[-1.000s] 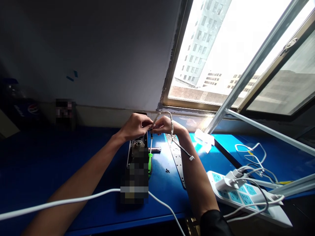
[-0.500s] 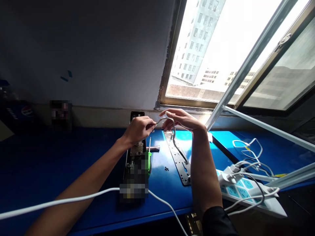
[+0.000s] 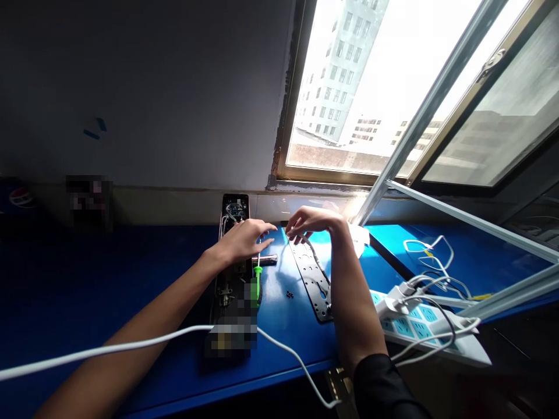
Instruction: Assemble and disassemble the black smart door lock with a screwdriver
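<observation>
My left hand [image 3: 244,240] is over a long black housing [image 3: 236,205], fingers stretched out and apart, holding nothing. The housing lies open, showing a circuit board and thin wires at its far end. Its near part is pixelated. My right hand [image 3: 312,220] is closed with bent fingers on a grey sleeved cable [image 3: 315,251], above the far end of a black perforated metal plate [image 3: 309,273]. The cable runs back along the plate behind my right forearm. Between plate and housing are a green-handled screwdriver [image 3: 258,276], a short shiny cylindrical piece [image 3: 266,260] and several small black screws [image 3: 290,295].
A white power strip [image 3: 454,340] with plugs and cables sits at the right, beside metal frame bars [image 3: 441,75]. One white cable [image 3: 131,346] crosses in front of my left forearm. Behind the blue table [image 3: 174,384] are a wall and a window.
My left hand has let go of the cable's end and spread its fingers. My right hand has lowered toward the plate, with the cable lower too. The view has shifted slightly.
</observation>
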Tool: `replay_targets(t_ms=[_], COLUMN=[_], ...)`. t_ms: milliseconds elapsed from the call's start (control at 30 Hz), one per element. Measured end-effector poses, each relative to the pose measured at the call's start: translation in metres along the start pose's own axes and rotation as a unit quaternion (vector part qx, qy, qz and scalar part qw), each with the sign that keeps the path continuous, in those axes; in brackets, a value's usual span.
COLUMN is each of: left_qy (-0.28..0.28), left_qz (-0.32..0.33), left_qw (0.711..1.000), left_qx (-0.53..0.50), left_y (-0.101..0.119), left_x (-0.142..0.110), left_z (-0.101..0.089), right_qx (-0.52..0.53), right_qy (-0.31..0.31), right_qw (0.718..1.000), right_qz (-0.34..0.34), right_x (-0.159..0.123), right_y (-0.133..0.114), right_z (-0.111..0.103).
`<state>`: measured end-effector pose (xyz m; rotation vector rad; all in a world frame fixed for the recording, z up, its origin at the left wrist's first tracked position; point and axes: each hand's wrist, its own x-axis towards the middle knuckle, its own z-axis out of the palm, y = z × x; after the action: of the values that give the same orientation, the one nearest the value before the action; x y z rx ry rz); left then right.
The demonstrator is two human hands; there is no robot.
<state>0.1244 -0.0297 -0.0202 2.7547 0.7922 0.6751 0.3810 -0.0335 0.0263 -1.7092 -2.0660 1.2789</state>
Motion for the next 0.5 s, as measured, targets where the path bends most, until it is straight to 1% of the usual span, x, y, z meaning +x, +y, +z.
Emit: replay_targets(t_ms=[100, 167, 300, 400, 500], left_qy=[-0.04, -0.047, -0.035, -0.027, -0.032], left_qz=[0.027, 0.031, 0.036, 0.037, 0.038], left_qw=[0.999, 0.998, 0.999, 0.999, 0.999], left_qx=[-0.003, -0.006, -0.011, -0.011, -0.005], left_y=[0.002, 0.002, 0.0, 0.0, 0.001], left_x=[0.0, 0.0, 0.0, 0.0, 0.0], left_z=[0.001, 0.002, 0.002, 0.0, 0.0], right_qx=[-0.016, -0.027, -0.06, -0.092, -0.115], right_qy=[-0.028, -0.057, -0.099, -0.105, -0.103], right_qw=[0.997, 0.992, 0.98, 0.969, 0.96], right_qz=[0.075, 0.108, 0.16, 0.205, 0.233], right_x=[0.024, 0.033, 0.038, 0.039, 0.04], right_y=[0.01, 0.013, 0.009, 0.005, -0.001], right_z=[0.009, 0.015, 0.022, 0.027, 0.031])
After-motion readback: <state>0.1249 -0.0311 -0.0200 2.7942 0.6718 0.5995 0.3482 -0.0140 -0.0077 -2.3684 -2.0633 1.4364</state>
